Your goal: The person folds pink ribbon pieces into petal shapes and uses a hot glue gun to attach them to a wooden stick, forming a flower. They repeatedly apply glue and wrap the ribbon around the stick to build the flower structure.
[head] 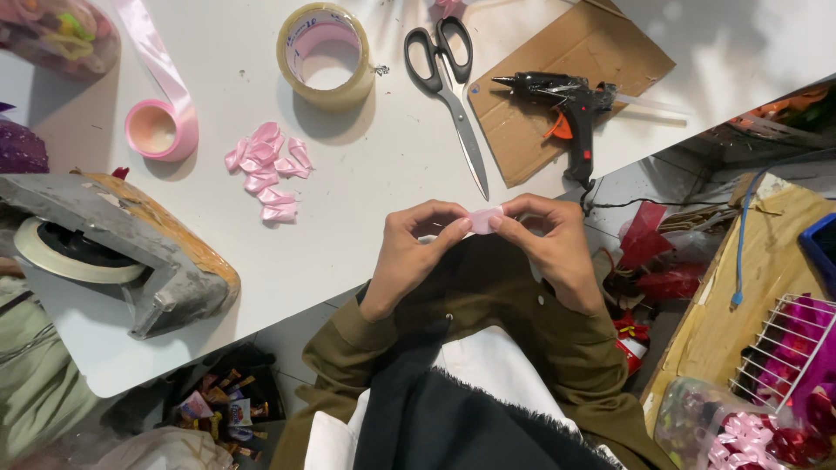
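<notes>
Over the near edge of the white table [392,165], we hold a small piece of pink satin ribbon [484,219] between both hands. Our left hand [409,257] and right hand [553,248] each pinch an end, thumbs and forefingers closed on it, the other fingers curled. It looks like one more fold in the making: a little heap of finished folded pink pieces [270,170] already lies further up the table, and the ribbon spool [161,129] still carries plenty. Nearby sit a glossy roll of clear tape [326,54], black-handled scissors [448,83], and a black glue gun [566,104] on brown cardboard [601,48].
</notes>
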